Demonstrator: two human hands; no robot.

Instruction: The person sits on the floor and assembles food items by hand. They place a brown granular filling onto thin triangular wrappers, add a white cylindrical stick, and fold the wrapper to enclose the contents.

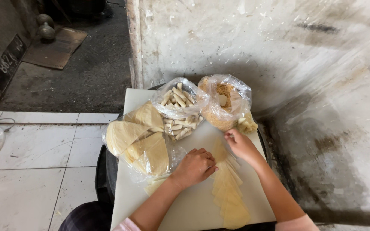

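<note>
Three plastic bags (180, 112) crowd the board (193, 201); both hands' fingers (230, 137) pinch wrappers (228, 188).

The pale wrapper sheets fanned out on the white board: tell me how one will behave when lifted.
The wrapper sheets look thin and flat, so one probably flops and feels light. They overlap closely, so neighbours may cling. The right hand pinches a top corner; thin edges could tear.

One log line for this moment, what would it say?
left hand: pressing wrapper stack | right hand: pinching top wrapper | board: bagged rolls behind

head view, looking steeply down, close over white board (193, 205), wall beyond
</note>
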